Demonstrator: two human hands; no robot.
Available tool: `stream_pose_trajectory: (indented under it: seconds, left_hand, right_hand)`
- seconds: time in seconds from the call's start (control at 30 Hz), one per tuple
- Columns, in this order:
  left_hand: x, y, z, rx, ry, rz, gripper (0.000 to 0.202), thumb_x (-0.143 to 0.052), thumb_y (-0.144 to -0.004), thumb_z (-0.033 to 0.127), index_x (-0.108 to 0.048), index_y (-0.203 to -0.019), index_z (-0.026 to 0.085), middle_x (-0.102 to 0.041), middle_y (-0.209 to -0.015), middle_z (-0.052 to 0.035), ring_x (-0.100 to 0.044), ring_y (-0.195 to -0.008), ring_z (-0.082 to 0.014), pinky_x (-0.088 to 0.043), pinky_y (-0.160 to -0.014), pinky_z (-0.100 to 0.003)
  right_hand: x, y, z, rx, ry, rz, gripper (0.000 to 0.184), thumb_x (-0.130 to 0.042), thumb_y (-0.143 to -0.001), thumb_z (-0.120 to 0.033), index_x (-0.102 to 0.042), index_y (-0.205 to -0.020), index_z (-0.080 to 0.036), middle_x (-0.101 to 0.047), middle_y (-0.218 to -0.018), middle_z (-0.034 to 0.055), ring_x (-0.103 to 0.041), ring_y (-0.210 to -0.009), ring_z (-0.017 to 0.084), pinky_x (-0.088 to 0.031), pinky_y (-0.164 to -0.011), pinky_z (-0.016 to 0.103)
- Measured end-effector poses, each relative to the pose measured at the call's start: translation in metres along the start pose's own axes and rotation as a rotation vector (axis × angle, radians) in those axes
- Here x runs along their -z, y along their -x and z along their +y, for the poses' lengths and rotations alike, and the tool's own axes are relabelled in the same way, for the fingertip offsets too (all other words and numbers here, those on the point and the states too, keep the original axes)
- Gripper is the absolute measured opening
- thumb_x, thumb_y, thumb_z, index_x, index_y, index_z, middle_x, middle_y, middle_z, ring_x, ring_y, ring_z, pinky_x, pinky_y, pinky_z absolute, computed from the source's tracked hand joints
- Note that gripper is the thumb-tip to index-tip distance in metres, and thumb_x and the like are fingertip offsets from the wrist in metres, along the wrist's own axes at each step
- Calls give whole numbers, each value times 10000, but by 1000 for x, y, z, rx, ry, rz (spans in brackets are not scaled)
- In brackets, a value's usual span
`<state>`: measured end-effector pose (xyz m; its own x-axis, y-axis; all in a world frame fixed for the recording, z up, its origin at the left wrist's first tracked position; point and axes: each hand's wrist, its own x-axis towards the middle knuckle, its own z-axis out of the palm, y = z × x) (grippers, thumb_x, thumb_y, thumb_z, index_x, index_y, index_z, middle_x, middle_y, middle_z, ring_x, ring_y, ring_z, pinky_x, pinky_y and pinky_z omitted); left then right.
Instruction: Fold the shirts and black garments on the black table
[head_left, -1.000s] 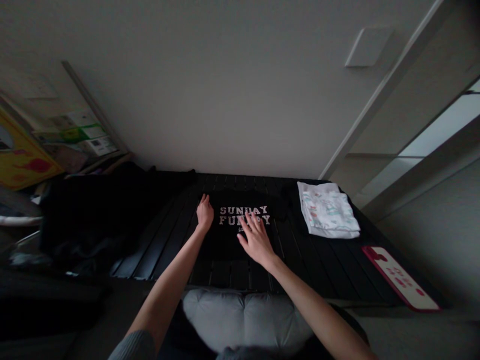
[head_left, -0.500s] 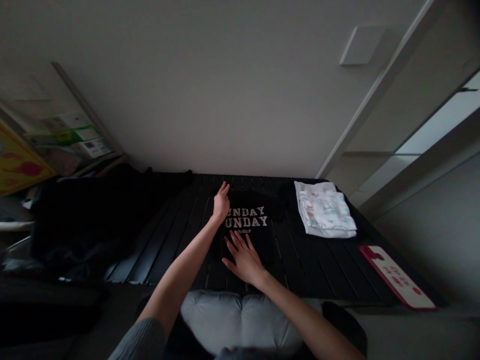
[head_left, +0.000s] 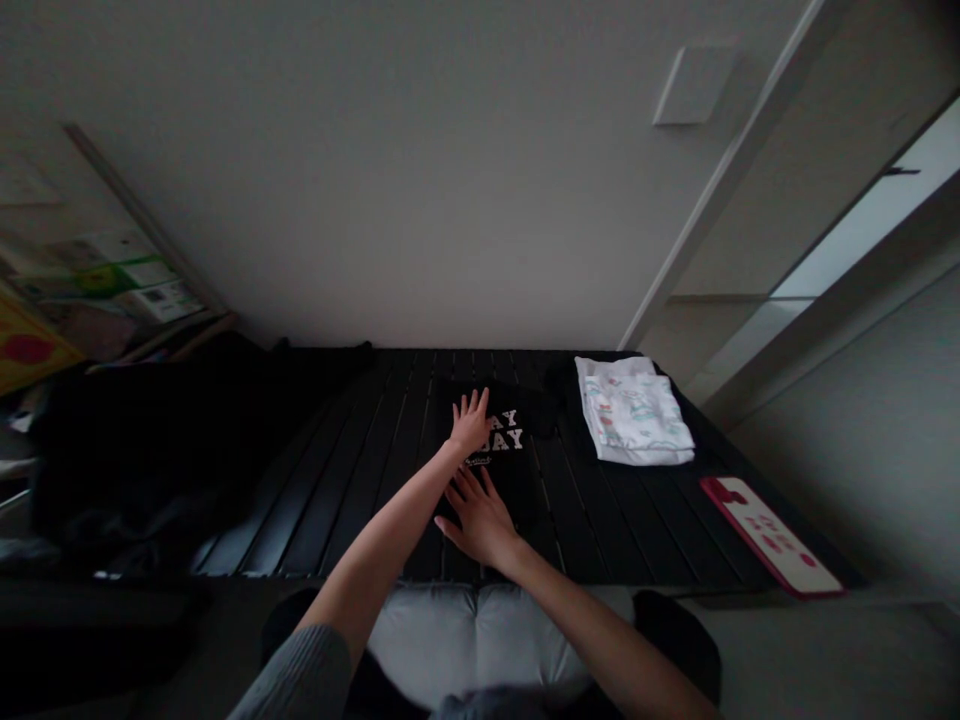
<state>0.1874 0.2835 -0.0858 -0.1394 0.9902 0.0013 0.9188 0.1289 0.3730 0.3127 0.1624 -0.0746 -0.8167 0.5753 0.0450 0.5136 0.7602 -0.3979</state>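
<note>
- The left hand [head_left: 470, 422] lies open on a black T-shirt [head_left: 517, 470], fingers spread, covering the first letters of the white print, so only "AY" shows on each of the two lines.
- The right hand [head_left: 480, 520] lies flat on the lower part of the same shirt, just below the left hand, its fingers fanned out and pointing up and to the left.
- Neither hand is gripping anything; both palms are open, with no cloth pinched between the fingers.
- The shirt sits near the middle of a black slatted table [head_left: 360, 480], in a narrow shape, and its edges are hard to make out, dark on dark.
- A folded white cloth with a colourful print [head_left: 634, 412] rests to the right of the shirt, well apart from both hands.
- Nearer the table's right corner lies a red-edged white board [head_left: 769, 535] with red marks on it.
- A dark heap of clothes [head_left: 135, 460] sits off to the left of the table.
- A grey cushion [head_left: 472, 640] sits just below the table's near edge, under the forearms.
- A grey knit sleeve [head_left: 300, 675] covers the left arm up to the forearm.
</note>
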Motion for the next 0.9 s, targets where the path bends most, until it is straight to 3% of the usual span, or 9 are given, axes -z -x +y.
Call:
stream_pose_trajectory:
  seconds: [0.1, 0.23, 0.4, 0.6, 0.7, 0.8, 0.9]
  left_hand:
    - [14, 19, -2, 79, -64, 71, 676, -436, -894, 306, -209, -1516, 172, -274, -1574, -149, -275, -1424, -341, -267, -1129, -503]
    - [33, 62, -11, 187, -116, 128, 548, -395, -921, 381, -383, -1420, 154, -530, -1374, -165, -472, -1241, -322, -408, -988, -469]
    - [47, 117, -26, 255, -150, 154, 416, -390, -927, 400, -562, -1222, 161, -618, -1208, -144, -483, -1165, -334, -424, -915, -518]
    - [59, 159, -30, 320, -162, 150, 265, -491, -889, 381, -637, -982, 181, -646, -1057, -116, -487, -1110, -335, -416, -881, -552]
    - [62, 173, -21, 261, -105, 196, 185, -565, -851, 334, -622, -962, 197, -625, -1068, -96, -496, -1088, -308, -449, -858, -486]
    - [55, 180, -7, 74, 20, 242, 115, -600, -821, 242, -590, -932, 210, -599, -1163, -77, -508, -1134, -257, -464, -908, -416]
    - [38, 184, 5, -100, 82, 143, 141, -583, -809, 151, -559, -935, 208, -588, -1257, -79, -539, -1187, -212, -426, -1039, -408]
  right_hand:
    - [-1, 1, 0, 1, 13, 18, 617, -370, -957, -550, -461, -1420, -153, -345, -1536, 149, -182, -1472, 250, -60, -1198, 485]
    - [-1, 0, 1, 8, 14, 45, 600, -408, -949, -536, -475, -1407, -155, -364, -1528, 145, -191, -1469, 252, -77, -1198, 485]
    - [-6, 4, -2, -6, -9, 135, 619, -498, -918, -480, -435, -1437, -148, -376, -1523, 140, -244, -1452, 255, -145, -1195, 478]
    - [-5, 24, -2, -81, 52, 258, 529, -393, -971, -410, -503, -1385, -100, -430, -1486, 148, -338, -1408, 258, -174, -1190, 476]
    - [1, 32, 9, -194, 121, 280, 551, -356, -982, -411, -491, -1392, -68, -401, -1500, 169, -292, -1429, 277, -173, -1183, 486]
    - [5, 35, 25, -363, 189, 265, 596, -360, -978, -430, -447, -1420, -38, -318, -1534, 203, -213, -1455, 315, -164, -1168, 522]
    - [4, 36, 38, -481, 210, 219, 631, -364, -976, -447, -371, -1468, -52, -246, -1561, 207, -174, -1463, 334, -150, -1156, 548]
